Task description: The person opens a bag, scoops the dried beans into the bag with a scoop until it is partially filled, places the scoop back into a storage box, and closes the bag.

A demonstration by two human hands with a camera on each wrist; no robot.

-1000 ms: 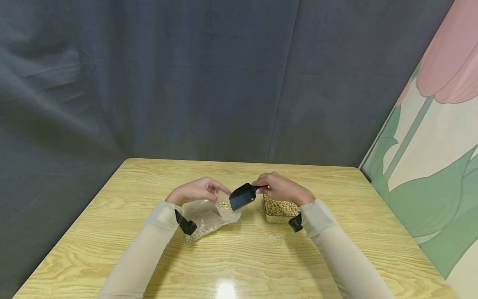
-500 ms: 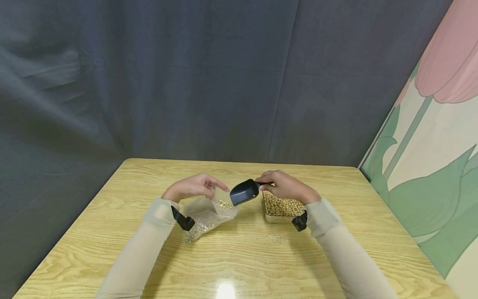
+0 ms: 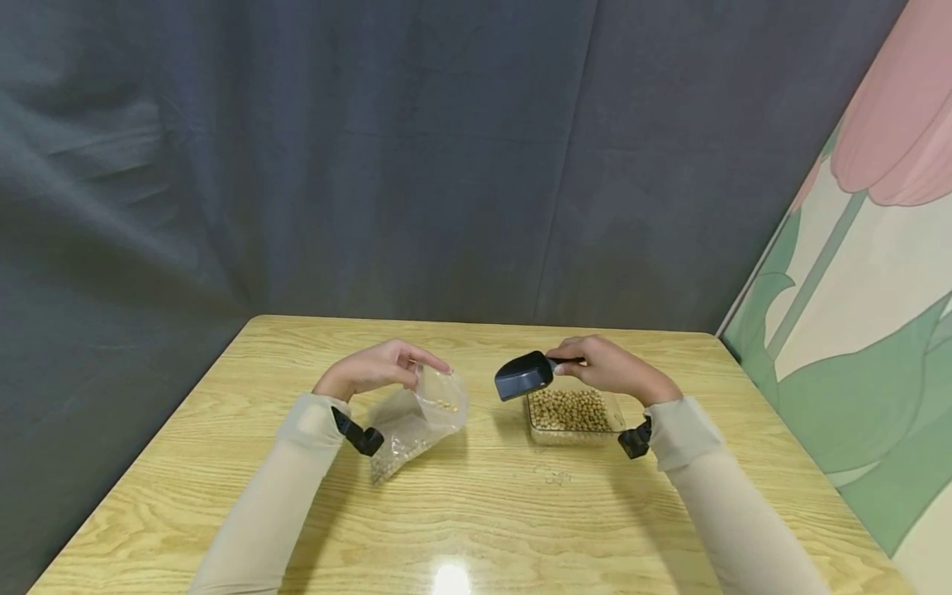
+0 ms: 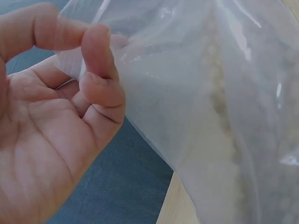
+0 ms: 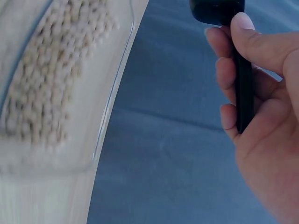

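Note:
My left hand pinches the rim of a clear plastic bag, whose mouth faces right in the head view. Pale round beans show inside the bag, and its lower end lies on the table. My right hand grips the black handle of a scoop, fingers curled round it. The scoop hangs in the air between the bag and a clear box, close to the box's left side. More of the round beans fill much of that box. Whether the scoop holds anything is hidden.
The wooden table carries the bag and the box. Small clear bits lie in front of the box. A dark curtain hangs behind the table, and a wall painted with flowers stands to the right.
My right hand has carried the scoop right and slightly up, away from the bag's mouth toward the box. My left hand has shifted a little left and up, lifting the bag's rim.

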